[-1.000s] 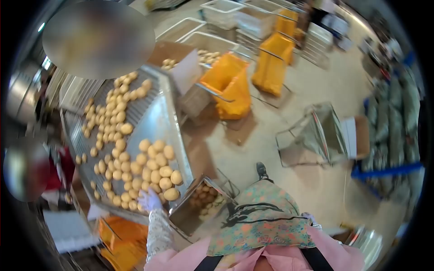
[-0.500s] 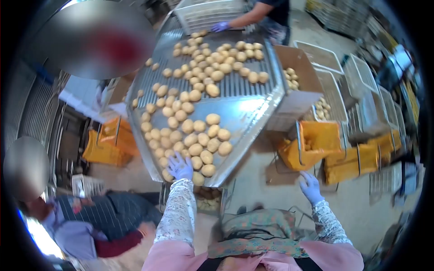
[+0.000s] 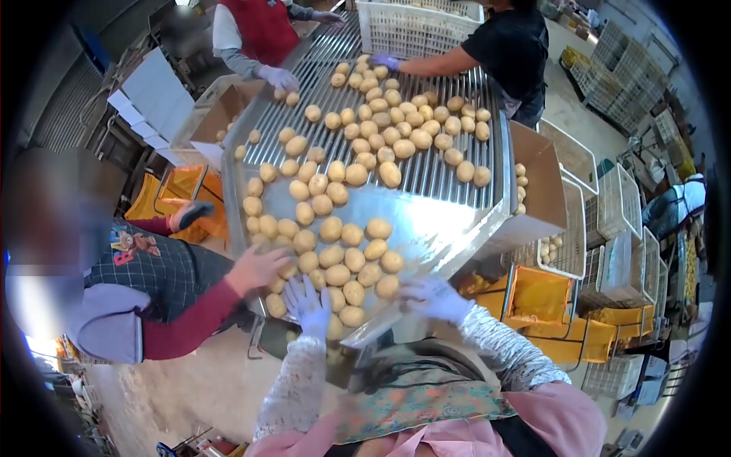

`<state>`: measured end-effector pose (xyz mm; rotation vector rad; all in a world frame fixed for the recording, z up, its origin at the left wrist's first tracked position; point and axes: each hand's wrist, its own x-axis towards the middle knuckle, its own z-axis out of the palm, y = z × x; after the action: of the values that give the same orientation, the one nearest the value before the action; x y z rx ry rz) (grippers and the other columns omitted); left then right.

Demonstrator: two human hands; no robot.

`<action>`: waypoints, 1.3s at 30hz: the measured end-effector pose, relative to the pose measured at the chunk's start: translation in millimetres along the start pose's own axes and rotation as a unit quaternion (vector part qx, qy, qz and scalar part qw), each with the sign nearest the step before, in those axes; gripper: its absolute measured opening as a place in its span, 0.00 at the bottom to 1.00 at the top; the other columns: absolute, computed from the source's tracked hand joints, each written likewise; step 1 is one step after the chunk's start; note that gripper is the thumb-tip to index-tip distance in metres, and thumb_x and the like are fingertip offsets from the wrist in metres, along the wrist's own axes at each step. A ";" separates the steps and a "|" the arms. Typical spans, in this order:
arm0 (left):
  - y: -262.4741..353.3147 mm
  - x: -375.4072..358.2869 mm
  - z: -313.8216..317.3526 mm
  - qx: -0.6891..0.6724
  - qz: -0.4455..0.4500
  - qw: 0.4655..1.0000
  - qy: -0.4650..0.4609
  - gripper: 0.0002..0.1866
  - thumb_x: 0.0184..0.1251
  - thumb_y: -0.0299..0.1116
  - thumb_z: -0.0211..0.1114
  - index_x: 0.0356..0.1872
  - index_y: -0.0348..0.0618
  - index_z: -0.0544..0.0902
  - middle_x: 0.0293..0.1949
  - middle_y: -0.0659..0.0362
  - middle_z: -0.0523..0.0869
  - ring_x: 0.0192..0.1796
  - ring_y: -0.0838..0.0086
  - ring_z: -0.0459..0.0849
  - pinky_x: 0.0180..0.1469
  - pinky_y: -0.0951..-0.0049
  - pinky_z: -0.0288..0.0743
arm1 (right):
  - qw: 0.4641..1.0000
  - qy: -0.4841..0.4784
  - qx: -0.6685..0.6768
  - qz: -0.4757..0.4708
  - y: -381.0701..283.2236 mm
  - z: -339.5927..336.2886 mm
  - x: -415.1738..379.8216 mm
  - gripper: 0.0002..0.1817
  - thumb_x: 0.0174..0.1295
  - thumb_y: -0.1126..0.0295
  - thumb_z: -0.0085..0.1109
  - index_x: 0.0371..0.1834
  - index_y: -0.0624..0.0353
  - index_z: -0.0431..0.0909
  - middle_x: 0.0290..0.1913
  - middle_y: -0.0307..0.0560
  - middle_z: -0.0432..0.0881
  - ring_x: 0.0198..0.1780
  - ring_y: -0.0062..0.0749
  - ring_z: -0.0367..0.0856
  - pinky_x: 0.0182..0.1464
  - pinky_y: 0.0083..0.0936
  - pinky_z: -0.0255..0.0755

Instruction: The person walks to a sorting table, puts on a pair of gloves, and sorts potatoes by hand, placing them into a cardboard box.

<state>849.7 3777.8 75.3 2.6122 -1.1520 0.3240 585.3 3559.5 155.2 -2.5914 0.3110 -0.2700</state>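
Many potatoes (image 3: 355, 260) lie on a metal sorting table (image 3: 426, 221) that narrows toward me. My left hand (image 3: 308, 306), in a pale purple glove, rests with fingers spread against the potatoes at the narrow end. Over the table's right edge, my right hand (image 3: 438, 298) in a matching glove reaches toward the potatoes with fingers stretched out, slightly blurred and holding nothing visible. Just left of my left hand, another person's bare hand (image 3: 260, 268) touches the potatoes.
Two people's gloved hands work at the far end, beside a white crate (image 3: 415, 32). A cardboard box (image 3: 537, 179) and white crates stand to the right, above orange bags on frames (image 3: 539, 293). A person in a checked apron (image 3: 164, 263) stands close on the left.
My right hand has swung from out at the right to the table's edge. The person on the left has reached onto the potatoes. My left hand stays on them; the view has shifted.
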 end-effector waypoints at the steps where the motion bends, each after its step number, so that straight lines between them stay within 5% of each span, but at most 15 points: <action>1: 1.1 -4.6 -4.8 -0.009 0.011 1.000 0.007 0.37 0.68 0.51 0.62 0.72 0.39 0.68 0.73 0.36 0.63 0.74 0.41 0.62 0.73 0.38 0.54 | 0.996 0.005 0.067 0.058 23.7 -13.1 3.4 0.25 0.60 0.54 0.64 0.60 0.47 0.79 0.57 0.49 0.79 0.59 0.52 0.77 0.64 0.47 0.68; 5: 15.5 -29.5 -28.3 -0.026 -0.080 0.996 -0.008 0.44 0.70 0.53 0.59 0.78 0.36 0.56 0.76 0.38 0.58 0.77 0.41 0.55 0.75 0.38 0.46 | 0.953 0.190 -0.121 0.202 115.7 -93.8 33.8 0.30 0.58 0.53 0.65 0.64 0.50 0.76 0.58 0.54 0.78 0.57 0.55 0.77 0.62 0.48 0.69; 8: 8.3 -63.8 -4.8 -0.007 -0.255 0.967 0.008 0.42 0.75 0.54 0.53 0.79 0.35 0.52 0.77 0.36 0.54 0.78 0.40 0.53 0.76 0.44 0.47 | 0.914 0.155 -0.217 0.305 191.0 -131.2 55.1 0.48 0.51 0.49 0.68 0.76 0.51 0.59 0.70 0.59 0.64 0.64 0.60 0.71 0.66 0.46 0.66; 11: 30.9 -53.1 -12.6 -0.085 -0.410 0.908 -0.027 0.40 0.79 0.52 0.48 0.80 0.36 0.48 0.78 0.36 0.51 0.78 0.44 0.55 0.78 0.55 0.50 | 0.891 0.082 -0.066 0.442 238.3 -139.5 96.6 0.55 0.49 0.53 0.71 0.82 0.43 0.52 0.77 0.62 0.56 0.71 0.60 0.67 0.71 0.48 0.63; 13: 61.7 -30.3 -30.7 -0.506 -0.475 0.715 0.089 0.39 0.81 0.53 0.45 0.80 0.35 0.47 0.79 0.44 0.51 0.78 0.54 0.55 0.78 0.61 0.50 | 0.862 0.120 -0.071 0.487 240.1 -136.5 125.4 0.44 0.51 0.60 0.68 0.77 0.33 0.64 0.76 0.54 0.62 0.70 0.59 0.68 0.70 0.47 0.65; 14: 13.2 -73.6 30.8 -0.454 -0.504 0.731 0.079 0.40 0.81 0.54 0.45 0.80 0.36 0.47 0.79 0.46 0.52 0.77 0.57 0.56 0.77 0.60 0.54 | 0.891 0.113 -0.072 0.434 243.5 -131.9 131.3 0.42 0.50 0.61 0.68 0.74 0.34 0.67 0.76 0.53 0.63 0.70 0.58 0.68 0.71 0.47 0.65; 19: 21.9 -73.7 12.9 -0.166 -0.453 0.875 -0.037 0.34 0.82 0.43 0.46 0.80 0.40 0.48 0.76 0.36 0.57 0.75 0.46 0.62 0.78 0.59 0.54 | 0.994 -0.008 0.063 0.094 222.7 -113.0 141.4 0.33 0.50 0.65 0.69 0.65 0.42 0.77 0.70 0.50 0.72 0.67 0.47 0.74 0.69 0.42 0.68; 22: 37.9 -49.4 -1.3 -0.158 -0.501 0.851 0.008 0.34 0.83 0.48 0.44 0.75 0.27 0.58 0.75 0.35 0.61 0.76 0.47 0.63 0.77 0.61 0.56 | 0.976 0.002 0.203 0.082 253.4 -139.8 147.7 0.34 0.52 0.69 0.68 0.67 0.44 0.76 0.70 0.52 0.73 0.70 0.47 0.71 0.72 0.40 0.65; 24: 47.1 -40.0 -5.1 -0.177 -0.557 0.811 0.028 0.35 0.83 0.49 0.43 0.74 0.25 0.59 0.74 0.35 0.62 0.76 0.47 0.63 0.77 0.62 0.56 | 0.937 0.287 0.038 0.194 322.9 -134.0 148.7 0.34 0.60 0.69 0.65 0.72 0.60 0.69 0.71 0.61 0.70 0.74 0.54 0.65 0.77 0.39 0.56; 25: 46.7 -40.8 -4.3 -0.183 -0.565 0.804 0.040 0.35 0.83 0.50 0.43 0.74 0.24 0.60 0.74 0.35 0.62 0.76 0.48 0.63 0.77 0.62 0.56 | 0.868 0.388 0.147 0.272 364.7 -140.3 150.4 0.33 0.65 0.67 0.63 0.73 0.64 0.66 0.74 0.64 0.64 0.77 0.55 0.59 0.78 0.39 0.54; 27: 48.4 -46.0 -6.0 -0.181 -0.585 0.789 0.056 0.36 0.82 0.50 0.43 0.73 0.24 0.60 0.74 0.35 0.63 0.76 0.48 0.63 0.77 0.62 0.56 | 0.818 0.418 0.095 0.383 396.5 -174.1 162.9 0.37 0.70 0.59 0.57 0.77 0.65 0.57 0.79 0.65 0.54 0.81 0.53 0.49 0.80 0.39 0.46; 31: 55.3 -41.4 -8.9 -0.148 -0.596 0.788 0.044 0.36 0.82 0.51 0.44 0.73 0.24 0.61 0.74 0.37 0.65 0.76 0.49 0.64 0.77 0.61 0.56 | 0.762 0.472 0.389 0.214 545.1 -158.7 189.1 0.34 0.71 0.64 0.55 0.78 0.64 0.59 0.77 0.55 0.62 0.77 0.42 0.61 0.78 0.33 0.50; 35: 56.0 -46.9 3.5 -0.101 -0.621 0.776 0.044 0.34 0.82 0.47 0.45 0.73 0.24 0.61 0.74 0.36 0.65 0.75 0.49 0.64 0.77 0.62 0.57 | 0.764 0.365 0.494 0.199 574.4 -207.8 235.2 0.29 0.71 0.68 0.55 0.74 0.65 0.66 0.75 0.51 0.68 0.76 0.37 0.63 0.77 0.30 0.53; 37: 33.7 -85.1 21.0 -0.062 -0.499 0.864 0.015 0.32 0.82 0.45 0.45 0.72 0.23 0.61 0.74 0.36 0.64 0.76 0.49 0.64 0.76 0.62 0.57 | 0.833 0.253 0.466 0.161 538.7 -213.3 265.8 0.30 0.69 0.68 0.56 0.74 0.63 0.67 0.75 0.49 0.68 0.76 0.36 0.64 0.77 0.30 0.53; 39: 32.4 -89.6 22.4 -0.032 -0.482 0.876 -0.015 0.31 0.82 0.42 0.46 0.72 0.24 0.62 0.74 0.35 0.64 0.74 0.47 0.65 0.76 0.60 0.58 | 0.809 0.148 0.548 0.155 495.4 -196.7 298.9 0.32 0.66 0.68 0.58 0.75 0.61 0.67 0.75 0.48 0.67 0.75 0.34 0.65 0.77 0.30 0.53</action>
<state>768.6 3810.8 31.7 2.7433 0.2256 0.0194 738.4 2969.7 108.1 -1.3204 0.4936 -0.5404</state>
